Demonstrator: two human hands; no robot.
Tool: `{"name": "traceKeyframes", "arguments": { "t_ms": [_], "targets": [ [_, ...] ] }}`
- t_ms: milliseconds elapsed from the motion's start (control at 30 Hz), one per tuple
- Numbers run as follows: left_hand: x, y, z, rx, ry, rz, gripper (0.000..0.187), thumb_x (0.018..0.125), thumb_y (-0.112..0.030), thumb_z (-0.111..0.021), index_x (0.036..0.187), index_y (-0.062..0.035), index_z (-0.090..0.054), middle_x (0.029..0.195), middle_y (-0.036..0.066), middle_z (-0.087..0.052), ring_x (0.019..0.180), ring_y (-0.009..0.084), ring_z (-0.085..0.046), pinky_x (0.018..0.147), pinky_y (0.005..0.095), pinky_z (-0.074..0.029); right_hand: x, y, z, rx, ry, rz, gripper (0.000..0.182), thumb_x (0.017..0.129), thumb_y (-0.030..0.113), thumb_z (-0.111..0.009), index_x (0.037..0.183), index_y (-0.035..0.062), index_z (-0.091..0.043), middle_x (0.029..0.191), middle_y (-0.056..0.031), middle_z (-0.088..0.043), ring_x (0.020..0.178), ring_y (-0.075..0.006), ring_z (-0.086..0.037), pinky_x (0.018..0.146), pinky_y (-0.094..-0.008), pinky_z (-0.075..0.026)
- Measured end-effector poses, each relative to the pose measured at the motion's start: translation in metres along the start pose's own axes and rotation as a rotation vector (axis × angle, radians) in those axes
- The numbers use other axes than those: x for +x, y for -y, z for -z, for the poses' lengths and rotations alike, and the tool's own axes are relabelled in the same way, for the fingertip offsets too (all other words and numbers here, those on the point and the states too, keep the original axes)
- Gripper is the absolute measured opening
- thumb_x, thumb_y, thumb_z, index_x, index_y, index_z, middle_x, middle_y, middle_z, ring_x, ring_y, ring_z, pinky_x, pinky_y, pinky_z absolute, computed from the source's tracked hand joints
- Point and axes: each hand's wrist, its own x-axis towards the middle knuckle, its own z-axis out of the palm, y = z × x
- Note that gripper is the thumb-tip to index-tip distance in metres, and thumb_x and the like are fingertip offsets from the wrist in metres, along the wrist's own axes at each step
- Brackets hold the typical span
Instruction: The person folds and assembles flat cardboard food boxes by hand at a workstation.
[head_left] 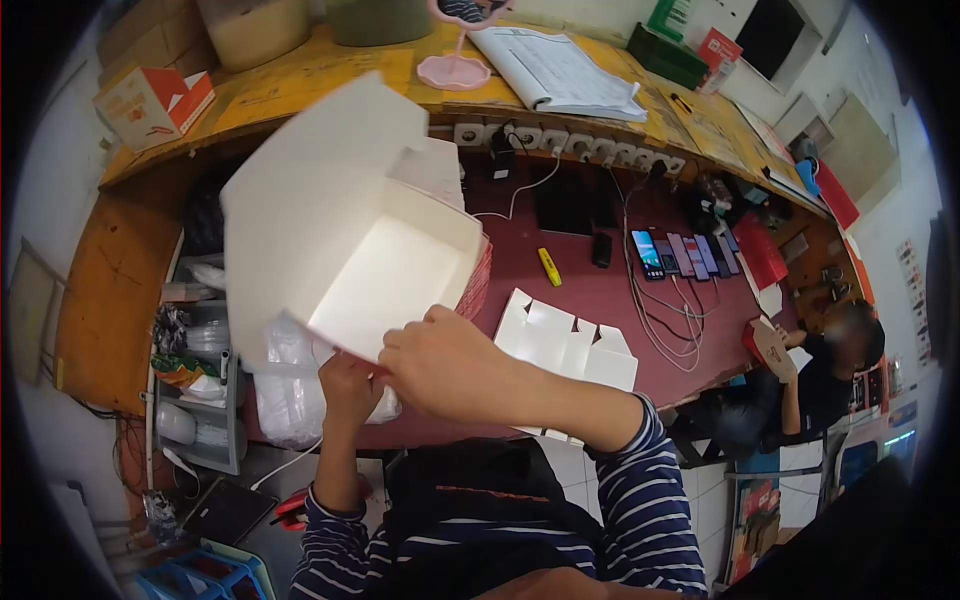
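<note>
A white-lined cardboard food box [400, 262], part folded, is held up over the table with its big lid flap standing toward the left. My left hand [348, 388] is closed on the box's near lower edge. Beside it, my right hand [440, 362] has its fingers bent over the same near edge; the fingertips are partly hidden. Red printing shows on the box's right outer side. To the right of my right forearm, a flat cut box blank [570, 345] lies white side up. A clear plastic-wrapped bundle [290, 385] sits below the lid flap.
On the dark red table [540, 310] are a yellow highlighter [549, 267], cables and several phones [690, 256]. A power strip [580, 146] runs under the yellow shelf [400, 65]. A grey drawer rack [205, 370] stands left. At right, another person [790, 380] sits holding a box.
</note>
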Motion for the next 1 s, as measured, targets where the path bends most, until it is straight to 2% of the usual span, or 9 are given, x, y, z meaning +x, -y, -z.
{"name": "traceKeyframes", "arguments": {
  "t_ms": [200,367,467,633,733,767,800,900,1000],
  "targets": [
    [0.017,-0.004,-0.002,-0.092,-0.144,-0.193,0.01,0.059,-0.004,-0.064,0.068,-0.006,-0.06,0.065,0.004,-0.056,0.049,0.0171,-0.051,0.043,0.0259,-0.04,0.017,-0.026,-0.015,-0.084,0.067,-0.11,0.014,0.068,0.015,-0.056,0.063,0.002,-0.054,0.063,-0.0103,-0.053,0.056,-0.0248,-0.055,0.048,-0.0335,-0.042],
    [0.024,-0.006,0.007,-0.139,-0.022,-0.184,0.009,0.059,-0.006,-0.064,0.066,-0.0071,-0.059,0.063,0.002,-0.055,0.048,0.0172,-0.051,0.044,0.0259,-0.04,0.017,-0.018,-0.031,-0.159,0.034,-0.135,0.009,0.064,0.011,-0.055,0.061,0.0028,-0.053,0.062,-0.0104,-0.052,0.054,-0.0236,-0.055,0.046,-0.0323,-0.042],
    [0.024,0.001,0.008,-0.135,0.046,-0.193,0.009,0.058,-0.007,-0.064,0.065,-0.0072,-0.059,0.063,0.002,-0.054,0.048,0.0181,-0.05,0.045,0.0266,-0.04,0.022,-0.014,-0.033,-0.236,0.16,-0.162,0.009,0.065,0.012,-0.054,0.061,0.0033,-0.052,0.062,-0.0115,-0.053,0.053,-0.0239,-0.055,0.045,-0.0329,-0.043],
    [0.023,-0.006,0.005,-0.211,0.026,-0.142,0.012,0.054,-0.004,-0.063,0.062,-0.0039,-0.054,0.064,0.006,-0.053,0.05,0.0232,-0.05,0.046,0.0308,-0.041,0.048,-0.024,-0.018,-0.014,0.163,-0.181,0.014,0.066,0.014,-0.053,0.061,0.0012,-0.053,0.061,-0.0149,-0.056,0.056,-0.0253,-0.058,0.048,-0.0344,-0.045],
    [0.018,0.0,0.004,-0.094,0.093,-0.222,0.02,0.056,-0.004,-0.061,0.075,-0.0041,-0.056,0.072,0.008,-0.055,0.052,0.0243,-0.051,0.047,0.0325,-0.042,0.067,-0.022,-0.029,-0.078,0.107,-0.205,0.011,0.065,0.011,-0.054,0.062,0.0,-0.055,0.06,-0.0141,-0.056,0.057,-0.0256,-0.059,0.047,-0.0334,-0.046],
    [0.016,0.008,0.003,0.041,0.062,-0.122,0.026,0.057,-0.004,-0.06,0.083,-0.0045,-0.055,0.078,0.009,-0.055,0.052,0.0239,-0.052,0.046,0.0317,-0.042,0.069,-0.021,-0.031,-0.137,0.1,-0.218,0.01,0.065,0.009,-0.054,0.063,-0.0001,-0.056,0.06,-0.0138,-0.056,0.057,-0.0255,-0.059,0.048,-0.0326,-0.047],
    [0.015,0.012,0.003,0.177,0.033,-0.019,0.033,0.058,-0.004,-0.059,0.09,-0.0048,-0.054,0.084,0.01,-0.056,0.052,0.0234,-0.052,0.045,0.0308,-0.042,0.068,-0.016,-0.028,-0.163,0.13,-0.245,0.007,0.064,0.007,-0.054,0.063,0.0011,-0.057,0.062,-0.0134,-0.058,0.057,-0.025,-0.059,0.049,-0.0315,-0.047],
    [0.02,0.017,-0.001,0.301,-0.044,-0.07,0.041,0.059,-0.003,-0.057,0.1,-0.006,-0.05,0.094,0.011,-0.055,0.053,0.0215,-0.053,0.041,0.0287,-0.041,0.072,-0.01,-0.021,-0.196,0.301,-0.316,0.006,0.063,0.007,-0.055,0.063,0.002,-0.058,0.062,-0.0134,-0.058,0.059,-0.0242,-0.06,0.047,-0.0306,-0.047],
    [0.016,0.024,-0.008,0.307,-0.043,-0.047,0.032,0.063,-0.003,-0.057,0.095,-0.0055,-0.053,0.094,0.008,-0.055,0.059,0.0192,-0.055,0.039,0.0261,-0.039,0.076,-0.027,-0.04,-0.153,0.278,-0.317,0.011,0.069,0.01,-0.052,0.067,0.0016,-0.059,0.061,-0.0115,-0.059,0.06,-0.0237,-0.06,0.05,-0.0306,-0.047]
  ]
}}
